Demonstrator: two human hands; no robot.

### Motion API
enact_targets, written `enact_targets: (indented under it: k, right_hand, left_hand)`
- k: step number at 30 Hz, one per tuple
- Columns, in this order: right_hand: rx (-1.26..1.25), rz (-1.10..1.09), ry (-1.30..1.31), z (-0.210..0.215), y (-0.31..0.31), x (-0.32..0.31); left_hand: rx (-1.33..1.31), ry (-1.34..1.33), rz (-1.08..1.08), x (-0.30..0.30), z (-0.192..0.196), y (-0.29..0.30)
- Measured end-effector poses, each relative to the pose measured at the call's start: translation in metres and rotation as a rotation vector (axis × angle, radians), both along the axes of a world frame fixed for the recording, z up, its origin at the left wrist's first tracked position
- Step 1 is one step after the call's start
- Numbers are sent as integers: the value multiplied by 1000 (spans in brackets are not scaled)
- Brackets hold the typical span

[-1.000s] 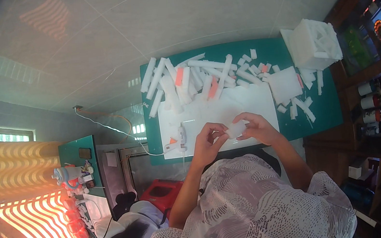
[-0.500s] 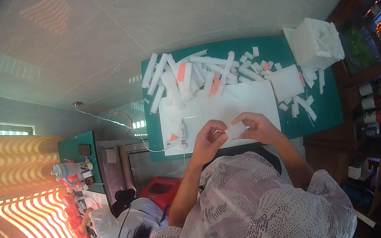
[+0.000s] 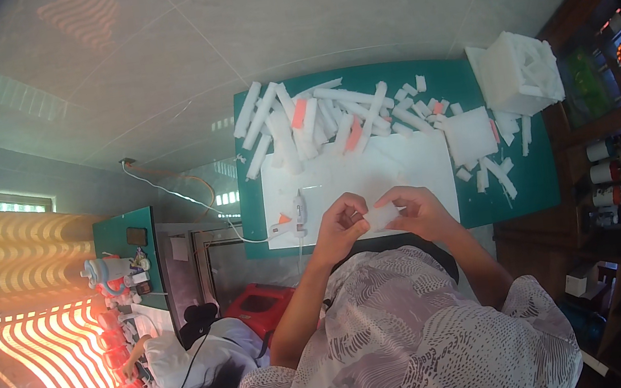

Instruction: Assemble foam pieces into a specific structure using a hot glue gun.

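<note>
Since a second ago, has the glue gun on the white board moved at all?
No. The glue gun lies at the same spot by the left near corner of the white board.

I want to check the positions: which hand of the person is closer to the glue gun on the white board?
Left. The left hand is just right of the glue gun. The right hand is farther right, beyond the left one.
</note>
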State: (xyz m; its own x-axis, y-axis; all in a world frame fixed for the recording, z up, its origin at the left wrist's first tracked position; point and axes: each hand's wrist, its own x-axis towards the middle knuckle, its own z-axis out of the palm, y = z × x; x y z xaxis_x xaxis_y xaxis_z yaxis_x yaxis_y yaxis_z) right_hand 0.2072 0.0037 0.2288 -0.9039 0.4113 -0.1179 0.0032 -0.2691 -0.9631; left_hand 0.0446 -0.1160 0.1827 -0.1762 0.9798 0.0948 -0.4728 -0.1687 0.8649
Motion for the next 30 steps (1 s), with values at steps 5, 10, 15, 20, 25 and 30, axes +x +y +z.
enact_targets:
  k: [5,10,15,20,25,30]
  right_hand:
    - [35,33,-9,5,-1,-1]
    - [76,32,8,10,-4,-4]
    - [94,45,7,12,-6,-6]
    - [126,32,-14,10,-10,-10]
    - [89,61,4,10,-11,-14]
    - [88,90,2,10,-11,-15]
  left_hand:
    - [0,-18,-17,-3,1,-2]
    - [-6,-18,-24,-5,3,-3]
    - [14,-24,-41,-5,4,-2]
    - [22,18,27,-5,0,-6]
    - [36,63,76,-2,0,-8]
    - [51,131,155,-2,-3,-13]
